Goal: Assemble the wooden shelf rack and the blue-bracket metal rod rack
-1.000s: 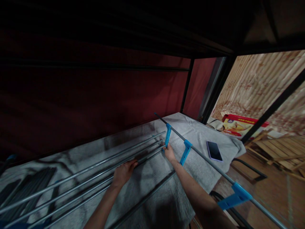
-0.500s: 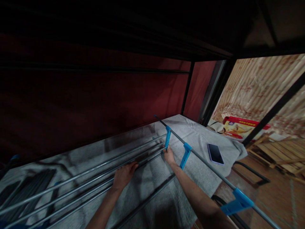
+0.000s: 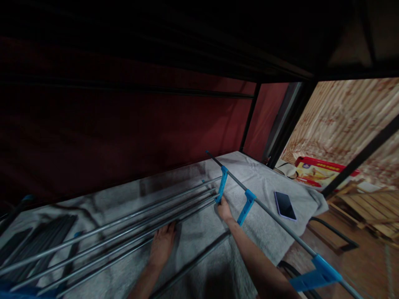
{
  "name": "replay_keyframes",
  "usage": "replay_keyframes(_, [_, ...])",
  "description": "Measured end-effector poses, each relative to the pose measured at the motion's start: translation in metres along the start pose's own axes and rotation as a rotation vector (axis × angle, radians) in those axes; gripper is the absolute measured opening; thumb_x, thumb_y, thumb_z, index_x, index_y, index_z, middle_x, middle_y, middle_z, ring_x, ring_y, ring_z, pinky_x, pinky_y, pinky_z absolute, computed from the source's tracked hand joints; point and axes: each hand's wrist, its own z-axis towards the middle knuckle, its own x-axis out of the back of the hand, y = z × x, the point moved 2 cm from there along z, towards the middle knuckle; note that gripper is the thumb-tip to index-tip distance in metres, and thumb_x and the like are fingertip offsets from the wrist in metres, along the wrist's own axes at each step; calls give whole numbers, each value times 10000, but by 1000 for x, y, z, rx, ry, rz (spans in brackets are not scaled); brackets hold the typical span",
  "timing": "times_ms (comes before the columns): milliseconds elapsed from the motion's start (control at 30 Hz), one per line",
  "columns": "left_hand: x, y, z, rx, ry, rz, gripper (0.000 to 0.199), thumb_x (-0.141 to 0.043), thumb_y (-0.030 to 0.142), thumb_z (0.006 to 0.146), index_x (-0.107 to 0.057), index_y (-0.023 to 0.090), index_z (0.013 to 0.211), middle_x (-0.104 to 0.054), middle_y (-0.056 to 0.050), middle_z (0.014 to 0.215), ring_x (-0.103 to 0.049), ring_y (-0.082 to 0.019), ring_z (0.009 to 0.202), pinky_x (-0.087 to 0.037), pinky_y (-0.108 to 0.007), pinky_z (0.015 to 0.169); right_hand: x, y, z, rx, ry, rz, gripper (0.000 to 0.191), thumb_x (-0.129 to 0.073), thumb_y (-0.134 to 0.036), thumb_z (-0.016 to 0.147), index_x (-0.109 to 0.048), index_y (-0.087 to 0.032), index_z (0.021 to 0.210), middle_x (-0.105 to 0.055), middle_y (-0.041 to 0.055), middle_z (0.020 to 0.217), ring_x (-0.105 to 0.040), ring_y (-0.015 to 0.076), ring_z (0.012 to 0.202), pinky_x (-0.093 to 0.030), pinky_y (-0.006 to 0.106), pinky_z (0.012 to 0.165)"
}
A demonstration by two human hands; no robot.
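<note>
My right hand (image 3: 225,210) is closed at the lower end of a blue plastic bracket (image 3: 222,184), where thin metal rods (image 3: 124,226) meet it. Part of that grip is hidden. My left hand (image 3: 162,244) lies across the nearer rods with its fingers stretched out, touching them. The bracket hangs from a long grey tube (image 3: 274,214) that slants across the right side. A second blue bracket (image 3: 247,207) and a third one (image 3: 318,274) sit farther along this tube.
A grey cloth (image 3: 262,232) covers the surface below. On it lie a phone (image 3: 285,205) at the right and dark tubes (image 3: 46,241) at the left. Black frame bars (image 3: 251,116) and a red sheet (image 3: 156,128) stand behind. A wooden pallet (image 3: 368,207) is on the floor.
My left hand has shifted slightly right and nearer, its fingers now straighter on the rods. My right hand stays at the bracket's lower end. The view has shifted slightly.
</note>
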Motion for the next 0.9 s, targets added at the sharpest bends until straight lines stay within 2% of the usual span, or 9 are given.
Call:
replay_keyframes(133, [4, -8, 14, 59, -178, -182, 437, -314, 196, 939, -588, 210, 1279, -668, -69, 1244, -629, -200, 1114, -457, -340, 1009, 4, -6, 2, -23, 0, -17, 413, -437, -100, 614, -634, -223, 956, -712, 45, 946, -634, 224, 944, -478, 365, 949])
replay_keyframes(200, [7, -10, 14, 85, -215, -222, 434, -309, 221, 946, -589, 225, 1278, -687, -63, 1212, -651, -197, 1077, -484, -333, 968, 3, -9, 3, -27, -3, -21, 363, -447, -107, 618, -632, -219, 909, -713, 40, 897, -636, 219, 897, -491, 352, 914])
replay_keyframes(400, [8, -18, 2, 110, -203, -205, 406, -342, 233, 950, -607, 224, 1258, -674, -55, 1237, -651, -199, 1087, -478, -316, 963, -5, -12, -1, -40, -11, -36, 298, -451, -122, 618, -628, -233, 830, -688, 22, 790, -623, 212, 804, -509, 344, 847])
replay_keyframes(667, [9, -21, 1, 120, -204, -224, 399, -360, 239, 947, -628, 233, 1243, -674, -51, 1239, -641, -202, 1114, -466, -317, 986, -5, -12, 0, 3, -45, -24, 382, -460, -86, 606, -655, -248, 891, -713, 29, 890, -621, 238, 962, -476, 359, 945])
replay_keyframes(900, [9, -18, -1, 129, -205, -197, 401, -364, 252, 948, -623, 241, 1254, -681, -55, 1227, -646, -206, 1105, -477, -319, 973, -10, -3, -3, 16, -58, -36, 499, -418, -54, 623, -649, -233, 1027, -709, 37, 1020, -634, 218, 979, -472, 374, 968])
